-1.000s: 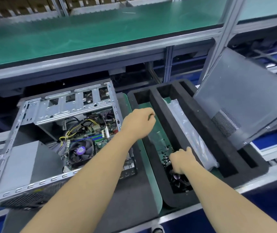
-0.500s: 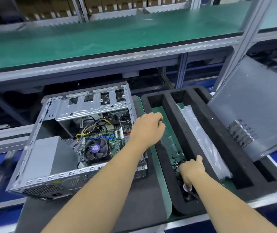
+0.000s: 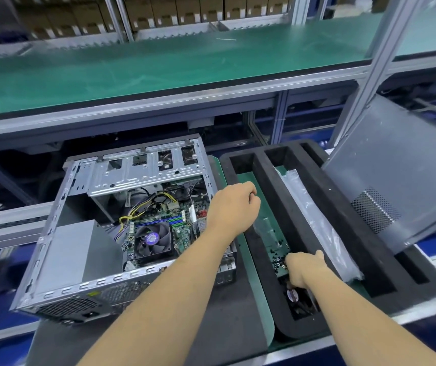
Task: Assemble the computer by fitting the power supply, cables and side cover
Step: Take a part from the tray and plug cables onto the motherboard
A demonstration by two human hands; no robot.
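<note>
While open on its side: computer case (image 3: 121, 233), far left of the black foam tray (image 3: 304, 215), motherboard and cooler fan showing inside.
Power supply (image 3: 71, 252): grey box in the case's near-left corner, looks already seated; probably heavy and rigid, best held by its flat sides.
Cables (image 3: 145, 207): yellow and black bundle inside the case, left of the tray; limp and springy, best held near the plug, not mid-wire.
Left hand (image 3: 234, 207): over the tray's left wall, fingers curled under; holding something or nothing, cannot tell.
Screws (image 3: 277, 257): small dark pile in the tray's left slot; tiny, slippery, likely to roll, so a fingertip pinch.
Right hand (image 3: 302, 268): down in that same slot at the screw pile, fingertips hidden; clamped on anything or not, cannot tell.
Plastic bag (image 3: 317, 223): clear, lying in the tray's middle slot.
Side cover (image 3: 393, 170): grey sheet leaning tilted on the tray's right edge; thin, stiff, maybe sharp-rimmed, best gripped at two opposite edges.
</note>
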